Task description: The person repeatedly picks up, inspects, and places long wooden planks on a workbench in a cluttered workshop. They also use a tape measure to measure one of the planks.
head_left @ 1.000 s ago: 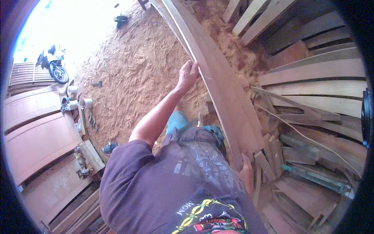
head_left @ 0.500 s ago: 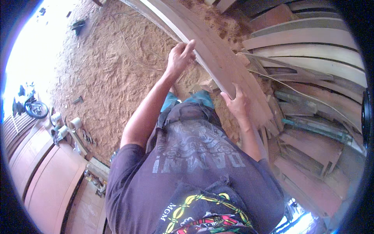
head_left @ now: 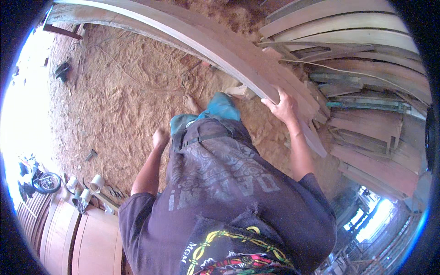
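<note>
A long wooden board [head_left: 206, 41] runs from the upper left down to my right side, its pale narrow edge turned toward me. My right hand [head_left: 285, 109] grips it near its close end, thumb on the pale edge and fingers over the brown face. My left hand [head_left: 160, 138] hangs low beside my left hip, away from the board. Its fingers are too small and turned away to make out. A thin strip of wood [head_left: 314, 140] sticks out below my right forearm.
Wood shavings [head_left: 119, 91] cover the ground, with a cable [head_left: 137, 82] lying across them. Curved planks [head_left: 343, 27] are stacked at the right. Wooden panels [head_left: 98, 238], white cups [head_left: 96, 183] and a wheel [head_left: 47, 183] stand at the lower left. A dark tool [head_left: 62, 70] lies at the upper left.
My left hand has let go of the board's edge and dropped down to my hip. My right hand stays on the board. The view has shifted, showing more of the board's far end.
</note>
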Demonstrator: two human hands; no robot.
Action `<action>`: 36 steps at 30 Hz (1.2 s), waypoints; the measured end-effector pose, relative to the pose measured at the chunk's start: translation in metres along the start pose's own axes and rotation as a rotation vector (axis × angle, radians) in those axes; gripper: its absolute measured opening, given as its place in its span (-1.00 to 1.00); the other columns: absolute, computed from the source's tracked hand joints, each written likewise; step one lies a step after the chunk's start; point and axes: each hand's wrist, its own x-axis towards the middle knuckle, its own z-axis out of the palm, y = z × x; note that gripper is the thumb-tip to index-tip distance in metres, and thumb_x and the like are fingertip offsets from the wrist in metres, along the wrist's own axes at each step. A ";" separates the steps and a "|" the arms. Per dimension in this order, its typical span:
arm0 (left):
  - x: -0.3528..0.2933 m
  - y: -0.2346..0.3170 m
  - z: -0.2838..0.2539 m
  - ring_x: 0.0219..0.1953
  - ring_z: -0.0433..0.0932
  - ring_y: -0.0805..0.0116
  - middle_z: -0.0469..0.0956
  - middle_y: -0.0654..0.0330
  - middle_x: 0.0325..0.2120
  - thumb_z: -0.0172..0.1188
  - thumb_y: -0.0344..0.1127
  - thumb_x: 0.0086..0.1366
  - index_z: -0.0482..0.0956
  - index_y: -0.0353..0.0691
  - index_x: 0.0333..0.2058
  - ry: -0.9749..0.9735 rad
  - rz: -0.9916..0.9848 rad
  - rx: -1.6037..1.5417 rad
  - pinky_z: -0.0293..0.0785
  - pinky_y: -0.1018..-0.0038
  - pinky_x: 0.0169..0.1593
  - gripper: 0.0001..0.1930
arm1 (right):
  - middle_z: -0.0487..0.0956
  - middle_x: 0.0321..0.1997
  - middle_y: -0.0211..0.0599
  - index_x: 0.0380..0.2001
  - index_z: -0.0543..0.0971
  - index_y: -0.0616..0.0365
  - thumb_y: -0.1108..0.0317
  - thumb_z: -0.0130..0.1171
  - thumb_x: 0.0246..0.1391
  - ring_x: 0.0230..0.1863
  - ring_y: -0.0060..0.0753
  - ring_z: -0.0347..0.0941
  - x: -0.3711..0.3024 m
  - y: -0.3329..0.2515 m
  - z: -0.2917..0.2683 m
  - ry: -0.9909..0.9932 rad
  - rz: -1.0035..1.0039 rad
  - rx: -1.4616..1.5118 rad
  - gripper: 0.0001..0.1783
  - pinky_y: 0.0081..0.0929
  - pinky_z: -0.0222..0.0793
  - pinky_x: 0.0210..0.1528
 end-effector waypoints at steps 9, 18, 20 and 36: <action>0.003 -0.110 -0.052 -0.34 0.72 0.22 0.73 0.00 -0.41 0.33 -0.05 0.28 0.68 -0.29 -0.28 0.187 -0.191 -0.395 0.61 0.27 -0.20 -0.65 | 0.64 0.10 0.13 0.17 0.55 0.22 0.27 0.52 -0.20 0.17 0.21 0.56 0.050 -0.035 -0.009 -0.285 -0.028 0.022 -0.22 -0.09 0.45 0.22; 0.052 0.098 -0.149 -0.18 0.71 0.20 0.70 -0.01 -0.19 0.32 -0.24 0.34 0.55 -0.28 0.00 0.456 0.359 -0.658 0.62 0.31 -0.11 -0.66 | 0.31 0.50 -0.01 0.46 0.29 -0.10 0.32 0.54 -0.10 0.49 0.00 0.24 0.039 -0.020 0.023 0.031 -0.219 -0.242 0.03 0.11 0.18 0.42; 0.038 0.147 -0.177 -0.17 0.71 0.21 0.68 0.02 -0.17 0.29 -0.31 0.35 0.52 -0.25 0.01 0.589 0.574 -0.588 0.63 0.32 -0.12 -0.69 | 0.18 0.57 -0.04 0.48 0.25 -0.18 0.24 0.58 -0.15 0.55 0.03 0.12 0.034 -0.019 0.031 0.002 -0.235 -0.346 0.10 0.22 0.10 0.42; 0.066 0.348 -0.299 0.54 -0.06 -0.11 -0.03 -0.06 0.51 0.67 0.11 -0.27 -0.11 0.06 0.54 0.350 1.124 0.941 0.08 -0.13 0.41 0.45 | 0.17 0.48 0.16 0.53 0.13 -0.13 -0.25 0.43 -0.14 0.46 0.36 0.09 0.049 -0.009 0.051 -0.146 -0.135 -0.348 0.21 0.36 -0.02 0.43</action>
